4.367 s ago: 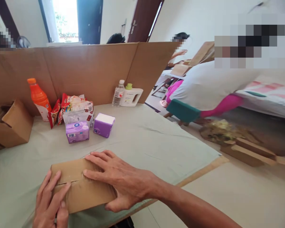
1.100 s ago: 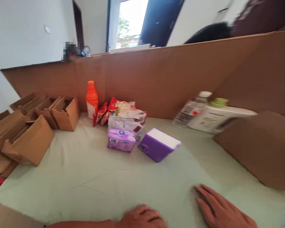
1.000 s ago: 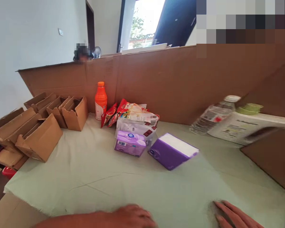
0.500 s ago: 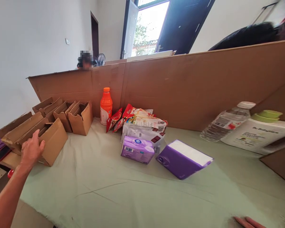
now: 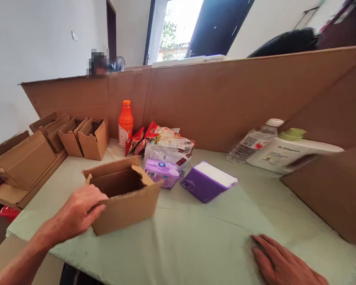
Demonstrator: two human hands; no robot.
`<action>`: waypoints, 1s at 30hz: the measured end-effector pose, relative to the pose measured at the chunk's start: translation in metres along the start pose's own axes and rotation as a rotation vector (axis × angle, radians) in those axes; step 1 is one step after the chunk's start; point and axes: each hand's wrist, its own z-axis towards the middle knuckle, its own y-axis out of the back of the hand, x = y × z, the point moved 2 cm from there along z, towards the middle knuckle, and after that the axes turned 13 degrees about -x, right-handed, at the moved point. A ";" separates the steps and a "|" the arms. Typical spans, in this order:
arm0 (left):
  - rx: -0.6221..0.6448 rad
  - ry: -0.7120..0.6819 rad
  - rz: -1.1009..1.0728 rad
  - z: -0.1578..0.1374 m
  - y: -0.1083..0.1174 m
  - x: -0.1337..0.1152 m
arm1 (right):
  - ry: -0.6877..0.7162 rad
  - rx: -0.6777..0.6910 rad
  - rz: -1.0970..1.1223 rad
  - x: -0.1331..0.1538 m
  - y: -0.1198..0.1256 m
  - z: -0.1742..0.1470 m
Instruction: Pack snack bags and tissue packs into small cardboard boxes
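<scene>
My left hand [image 5: 83, 208] grips the near left rim of an open-topped cardboard box [image 5: 127, 215], thumb outside and fingers over the edge. The part of the box's inside that shows holds nothing. My right hand [image 5: 277, 257] lies with fingers stretched out over the green tablecloth [image 5: 195, 245] at the lower right, holding nothing. Just beyond the box are a light purple tissue pack [image 5: 161, 172] and a dark purple tissue pack [image 5: 209, 182] with a white top. Behind them lie red and white snack packets [image 5: 169, 138].
More cardboard boxes [image 5: 93, 138] stand at the left. An orange bottle [image 5: 125, 122] is upright near the cardboard wall [image 5: 210, 103]. At the right a clear water bottle [image 5: 252, 142] leans by a white jug [image 5: 273, 156]. A person's head [image 5: 98, 63] shows beyond the wall.
My left hand has taken hold of a cardboard box from the left group and brought it right, before the tissue packs. My right hand has come further into view.
</scene>
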 end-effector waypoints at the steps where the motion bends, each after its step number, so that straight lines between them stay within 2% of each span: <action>1: 0.025 -0.082 -0.029 0.001 -0.006 -0.014 | -0.004 0.008 -0.016 0.005 0.004 0.000; 3: 0.065 -0.181 -0.069 0.002 -0.015 -0.037 | -0.007 0.015 -0.041 0.014 0.011 0.001; 6: 0.082 -0.204 -0.110 -0.004 -0.021 -0.054 | -0.004 0.013 -0.059 0.022 0.017 0.002; 12: -0.097 -0.156 -0.027 -0.026 -0.014 -0.050 | -0.041 -0.032 0.012 0.013 0.019 0.002; 15: -0.181 -0.136 0.039 -0.035 -0.011 -0.046 | -0.071 -0.096 0.150 0.024 0.030 0.007; 17: -0.214 -0.120 0.069 -0.039 -0.012 -0.044 | -0.021 -0.146 0.250 0.053 0.049 0.014; 19: -0.243 -0.112 0.082 -0.041 -0.013 -0.042 | 0.111 -0.225 0.343 0.099 0.078 0.023; 21: -0.252 -0.109 0.077 -0.042 -0.014 -0.041 | 0.346 -0.286 0.498 0.154 0.110 0.035; 24: -0.224 -0.109 0.069 -0.046 -0.014 -0.037 | 0.647 -0.234 0.675 0.230 0.143 0.054; 27: -0.209 -0.121 0.062 -0.053 -0.012 -0.031 | 0.838 -0.079 0.722 0.281 0.150 0.068; 30: -0.217 -0.141 0.064 -0.062 -0.005 -0.023 | 0.889 0.027 0.654 0.303 0.145 0.070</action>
